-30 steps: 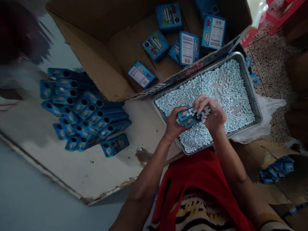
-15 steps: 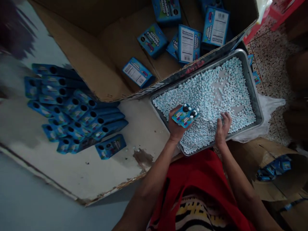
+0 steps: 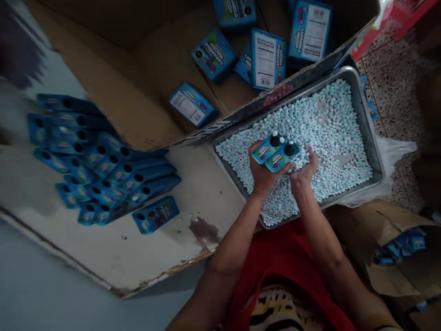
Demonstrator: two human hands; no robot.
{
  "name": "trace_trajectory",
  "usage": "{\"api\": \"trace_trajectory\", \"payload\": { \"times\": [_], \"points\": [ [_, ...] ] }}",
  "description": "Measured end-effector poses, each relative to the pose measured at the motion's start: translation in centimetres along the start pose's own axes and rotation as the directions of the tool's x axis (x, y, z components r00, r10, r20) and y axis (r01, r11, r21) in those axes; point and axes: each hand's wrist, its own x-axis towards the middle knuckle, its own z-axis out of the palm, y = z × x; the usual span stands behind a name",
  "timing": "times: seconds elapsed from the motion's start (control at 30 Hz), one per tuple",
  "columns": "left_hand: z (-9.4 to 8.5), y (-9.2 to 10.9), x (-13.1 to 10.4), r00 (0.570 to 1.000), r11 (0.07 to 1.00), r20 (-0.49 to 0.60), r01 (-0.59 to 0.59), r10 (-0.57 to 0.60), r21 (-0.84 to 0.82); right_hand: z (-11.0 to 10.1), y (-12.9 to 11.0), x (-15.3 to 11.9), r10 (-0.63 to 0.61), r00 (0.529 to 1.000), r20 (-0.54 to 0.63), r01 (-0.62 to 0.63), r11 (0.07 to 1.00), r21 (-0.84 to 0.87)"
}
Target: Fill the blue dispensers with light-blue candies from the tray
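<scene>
Speckled tiled floor (image 3: 396,73) with dark joint lines, right side. Pale table (image 3: 148,257) at left, near edge chipped, brown worn patch; red plastic furniture (image 3: 411,20) far right. Dim light overall.

Candies (image 3: 336,133) lie in a tray (image 3: 378,172) right of stacked boxes (image 3: 119,172), before a carton (image 3: 144,105).

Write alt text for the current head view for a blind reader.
Left hand holds two blue boxes above a tray of pale candies, right hand cupping candies beside them. Other boxes are stacked at left and scattered in a carton.
</scene>
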Motion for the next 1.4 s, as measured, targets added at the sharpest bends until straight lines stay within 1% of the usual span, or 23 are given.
{"api": "trace_trajectory", "payload": {
  "times": [0.1,0.17,0.2,0.27,0.33,0.4,0.43,0.5,0.6,0.67,0.73,0.83,0.9,0.93,1.0,1.1,1.13,1.17,1.2,1.23,1.27,1.33,1.4],
  "points": [
    [-2.9,0.9,0.8,0.988,0.989,0.056,-0.147,0.147,-0.009,0.1,-2.1,0.2,0.165,0.986,0.021,-0.166,0.958,0.233],
    [-4.4,1.0,1.0,0.968,0.973,0.095,-0.232,0.232,-0.013,0.1,-4.0,-1.0,0.225,0.963,0.149,-0.257,0.935,0.245],
    [-5.0,1.0,0.9,0.958,0.964,0.113,-0.266,0.265,-0.002,0.3,-5.0,-2.0,0.218,0.951,0.218,-0.267,0.937,0.225],
    [-5.7,1.0,0.7,0.939,0.947,0.153,-0.318,0.308,0.044,0.9,-6.8,-4.5,0.127,0.932,0.341,-0.194,0.966,0.171],
    [-6.0,1.0,0.5,0.924,0.933,0.209,-0.346,0.320,0.102,1.8,-7.9,-7.1,-0.025,0.902,0.431,-0.020,0.995,0.101],
    [-6.1,1.3,0.2,0.912,0.926,0.274,-0.351,0.304,0.142,2.8,-8.4,-8.9,-0.163,0.858,0.488,0.177,0.984,0.018],
    [-6.1,1.5,0.1,0.906,0.924,0.303,-0.351,0.295,0.150,3.1,-8.4,-9.4,-0.206,0.838,0.504,0.254,0.967,-0.027],
    [-6.2,2.0,0.1,0.895,0.927,0.342,-0.349,0.287,0.136,3.6,-8.2,-9.7,-0.253,0.816,0.520,0.353,0.930,-0.103],
    [-6.7,2.6,0.2,0.890,0.922,0.331,-0.369,0.314,0.117,3.9,-7.7,-9.4,-0.269,0.789,0.552,0.421,0.891,-0.167],
    [-7.1,2.7,0.4,0.886,0.902,0.307,-0.406,0.348,0.148,4.3,-7.5,-9.2,-0.264,0.772,0.578,0.438,0.880,-0.183],
    [-7.5,2.7,0.5,0.880,0.885,0.319,-0.424,0.352,0.192,4.9,-7.3,-9.0,-0.222,0.782,0.583,0.410,0.887,-0.212],
    [-7.6,2.5,0.2,0.872,0.882,0.382,-0.411,0.307,0.230,5.9,-7.1,-8.7,-0.134,0.816,0.562,0.337,0.901,-0.274],
    [-7.4,2.4,0.0,0.876,0.884,0.384,-0.401,0.294,0.239,6.3,-6.8,-8.6,-0.135,0.818,0.559,0.345,0.893,-0.289],
    [-7.3,2.3,-0.1,0.879,0.885,0.373,-0.399,0.296,0.240,6.2,-6.7,-8.7,-0.152,0.808,0.569,0.369,0.884,-0.287],
    [-7.2,2.0,-0.1,0.887,0.883,0.342,-0.402,0.310,0.242,5.9,-6.6,-9.0,-0.155,0.759,0.632,0.421,0.857,-0.296],
    [-7.1,1.4,0.1,0.911,0.883,0.257,-0.388,0.324,0.265,4.8,-7.3,-9.8,-0.017,0.626,0.779,0.471,0.805,-0.361],
    [-7.1,1.1,0.2,0.922,0.885,0.208,-0.376,0.326,0.276,4.2,-7.6,-10.0,0.023,0.600,0.800,0.476,0.794,-0.379],
    [-7.0,0.8,0.3,0.931,0.889,0.148,-0.363,0.333,0.281,3.5,-8.0,-9.9,0.041,0.598,0.801,0.475,0.787,-0.395],
    [-6.9,0.5,0.3,0.936,0.894,0.087,-0.351,0.341,0.279,2.5,-8.4,-9.7,0.034,0.622,0.783,0.470,0.783,-0.407],
    [-6.7,0.2,0.3,0.937,0.900,0.044,-0.345,0.346,0.268,1.3,-8.7,-9.3,0.006,0.664,0.748,0.465,0.780,-0.419],
    [-6.5,-0.1,0.4,0.936,0.904,0.032,-0.347,0.351,0.249,0.0,-9.1,-8.7,-0.031,0.711,0.703,0.468,0.767,-0.439],
    [-6.0,-0.5,0.4,0.937,0.916,0.073,-0.348,0.341,0.200,-2.9,-9.6,-7.2,-0.113,0.780,0.616,0.508,0.689,-0.517],
    [-5.6,-0.7,0.6,0.942,0.929,0.136,-0.327,0.306,0.171,-5.4,-10.0,-5.3,-0.194,0.802,0.564,0.568,0.537,-0.624]
  ]
}}
